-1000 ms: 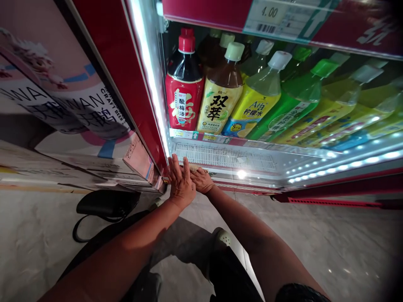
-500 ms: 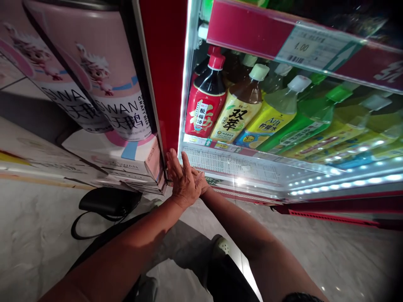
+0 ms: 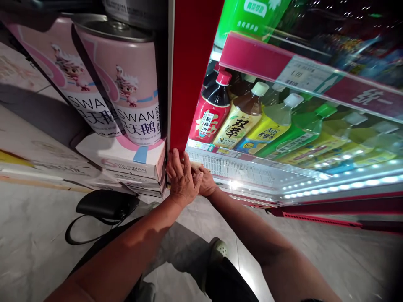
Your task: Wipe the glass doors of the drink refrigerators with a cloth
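Observation:
My left hand (image 3: pixel 181 178) lies against the lower part of the cooler's red frame (image 3: pixel 182 84), fingers stretched upward and slightly apart. Just to its right is my right hand (image 3: pixel 207 181), at the bottom front edge of the lit drinks cooler. Its fingers are bent and partly hidden behind the left hand. A thin pale tan thing (image 3: pixel 197 165) shows at the right fingers, too little of it to name. Above the hands, a red-capped bottle (image 3: pixel 210 110) and a yellow-labelled bottle (image 3: pixel 241 119) stand in a row on the lowest shelf.
Large pink cans (image 3: pixel 138 88) rest on stacked cartons (image 3: pixel 138 165) left of the frame. A black bag (image 3: pixel 105 203) with a strap is on the floor. A price rail (image 3: pixel 252 58) crosses the cooler above the bottles. A red-edged door (image 3: pixel 327 218) stands at right.
The view has shifted, so cans and cooler frame appear farther right. The right hand shows more beside the left, and the pale tan thing has come into sight. The left hand stays at the frame.

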Motion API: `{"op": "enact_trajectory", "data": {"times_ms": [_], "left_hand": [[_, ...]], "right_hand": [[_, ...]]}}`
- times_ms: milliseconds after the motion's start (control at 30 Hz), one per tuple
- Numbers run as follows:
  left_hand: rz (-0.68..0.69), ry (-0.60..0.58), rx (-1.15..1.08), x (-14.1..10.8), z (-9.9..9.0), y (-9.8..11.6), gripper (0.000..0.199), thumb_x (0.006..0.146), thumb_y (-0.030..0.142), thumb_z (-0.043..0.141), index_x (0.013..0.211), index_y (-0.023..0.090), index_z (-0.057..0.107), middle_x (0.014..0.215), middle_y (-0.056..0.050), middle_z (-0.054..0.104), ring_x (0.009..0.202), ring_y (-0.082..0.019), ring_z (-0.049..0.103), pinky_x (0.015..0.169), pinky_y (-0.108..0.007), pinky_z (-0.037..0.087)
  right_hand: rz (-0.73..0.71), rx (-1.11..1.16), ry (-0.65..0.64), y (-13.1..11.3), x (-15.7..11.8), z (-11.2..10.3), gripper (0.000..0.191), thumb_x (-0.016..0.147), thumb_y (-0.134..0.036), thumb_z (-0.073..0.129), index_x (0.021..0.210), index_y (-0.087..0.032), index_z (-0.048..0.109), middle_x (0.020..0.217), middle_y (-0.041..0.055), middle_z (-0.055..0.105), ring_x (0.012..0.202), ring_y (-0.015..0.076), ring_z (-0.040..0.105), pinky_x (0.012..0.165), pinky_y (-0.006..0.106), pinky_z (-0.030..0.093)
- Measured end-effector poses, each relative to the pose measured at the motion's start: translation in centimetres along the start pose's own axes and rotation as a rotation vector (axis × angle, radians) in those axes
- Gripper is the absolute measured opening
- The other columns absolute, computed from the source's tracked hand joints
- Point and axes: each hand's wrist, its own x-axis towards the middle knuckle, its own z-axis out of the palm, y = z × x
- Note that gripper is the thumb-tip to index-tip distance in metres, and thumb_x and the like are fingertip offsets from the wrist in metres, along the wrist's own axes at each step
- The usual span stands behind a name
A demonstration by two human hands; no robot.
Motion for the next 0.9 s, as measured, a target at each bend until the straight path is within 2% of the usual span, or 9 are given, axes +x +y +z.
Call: {"op": "enact_trajectory", "data": {"times_ms": [133, 267, 400, 467, 567, 667, 767, 833, 900], "left_hand": [[0.096, 0.06, -0.049, 0.4, -0.3, -0.5, 0.087, 0.1, 0.054, 0.044, 0.164, 0.005, 0.011, 0.171, -0.027, -0.004, 0.159, -0.042, 0.003, 0.125, -0.06, 0.015], [0.188, 0.146, -0.128, 0.7, -0.3, -0.8, 0.086, 0.102, 0.057, 0.035, 0.165, 0.009, 0.001, 0.171, -0.025, -0.005, 0.159, -0.039, 0.002, 0.125, -0.058, 0.014], [0.206, 0.161, -0.154, 0.8, -0.2, -0.8, 0.086, 0.103, 0.057, 0.036, 0.165, 0.012, -0.001, 0.171, -0.024, -0.005, 0.16, -0.038, 0.001, 0.125, -0.059, 0.013], [0.216, 0.156, -0.158, 0.9, -0.2, -0.8, 0.087, 0.102, 0.057, 0.039, 0.165, 0.013, -0.003, 0.171, -0.024, -0.005, 0.159, -0.04, 0.0, 0.124, -0.061, 0.014], [0.226, 0.137, -0.176, 0.9, -0.3, -0.7, 0.089, 0.101, 0.056, 0.042, 0.165, 0.014, -0.005, 0.171, -0.024, -0.01, 0.159, -0.042, -0.004, 0.124, -0.064, 0.013], [0.225, 0.128, -0.186, 0.9, -0.1, -0.5, 0.089, 0.101, 0.051, 0.046, 0.165, 0.015, -0.004, 0.17, -0.023, -0.016, 0.158, -0.042, -0.008, 0.124, -0.065, 0.011], [0.21, 0.115, -0.18, 0.9, 0.0, -0.1, 0.093, 0.099, 0.046, 0.052, 0.165, 0.014, -0.003, 0.17, -0.023, -0.018, 0.158, -0.043, -0.01, 0.124, -0.066, 0.009], [0.189, 0.101, -0.153, 0.8, 0.0, 0.2, 0.097, 0.095, 0.041, 0.058, 0.165, 0.013, -0.003, 0.169, -0.024, -0.02, 0.157, -0.045, -0.011, 0.124, -0.068, 0.01], [0.167, 0.085, -0.11, 0.8, 0.0, 0.5, 0.102, 0.091, 0.033, 0.064, 0.165, 0.012, -0.003, 0.168, -0.025, -0.022, 0.156, -0.046, -0.012, 0.123, -0.069, 0.011]], "right_hand": [[0.045, -0.208, 0.168, 1.3, -0.8, -3.7, 0.058, 0.104, -0.025, 0.038, 0.161, -0.032, 0.034, 0.153, 0.0024, 0.056, 0.146, 0.02, 0.046, 0.118, 0.036, 0.021], [0.064, -0.334, 0.313, 0.6, 0.1, -4.2, 0.054, 0.104, -0.029, 0.038, 0.158, -0.032, 0.041, 0.152, 0.0016, 0.058, 0.151, 0.0204, 0.037, 0.12, 0.039, 0.013], [-0.061, -0.361, 0.228, 1.2, -0.5, -4.9, 0.054, 0.103, -0.022, 0.039, 0.156, -0.032, 0.045, 0.151, -0.0024, 0.059, 0.15, 0.0147, 0.038, 0.119, 0.034, 0.017], [-0.014, -0.373, 0.223, 2.0, -1.1, -5.9, 0.056, 0.102, -0.022, 0.043, 0.157, -0.033, 0.042, 0.152, -0.001, 0.057, 0.15, 0.0173, 0.039, 0.119, 0.034, 0.016], [0.111, -0.371, 0.305, 2.7, -1.5, -6.6, 0.06, 0.1, -0.025, 0.05, 0.159, -0.036, 0.039, 0.153, 0.0015, 0.056, 0.151, 0.0245, 0.039, 0.12, 0.038, 0.015], [0.124, -0.362, 0.307, 2.6, -2.2, -5.3, 0.056, 0.101, -0.029, 0.047, 0.157, -0.038, 0.042, 0.151, 0.0023, 0.059, 0.148, 0.0252, 0.042, 0.119, 0.039, 0.016], [0.027, -0.349, 0.211, 2.9, -4.0, -3.8, 0.052, 0.103, -0.026, 0.044, 0.154, -0.038, 0.047, 0.146, -0.0001, 0.064, 0.141, 0.0178, 0.05, 0.115, 0.034, 0.02], [-0.03, -0.336, 0.153, 3.6, -5.8, -3.6, 0.054, 0.101, -0.02, 0.045, 0.152, -0.038, 0.049, 0.144, -0.0016, 0.065, 0.137, 0.0138, 0.054, 0.112, 0.031, 0.024], [-0.005, -0.352, 0.147, 4.4, -7.2, -3.8, 0.057, 0.098, -0.016, 0.047, 0.151, -0.037, 0.051, 0.144, -0.0009, 0.065, 0.136, 0.0146, 0.054, 0.111, 0.031, 0.024]]}}
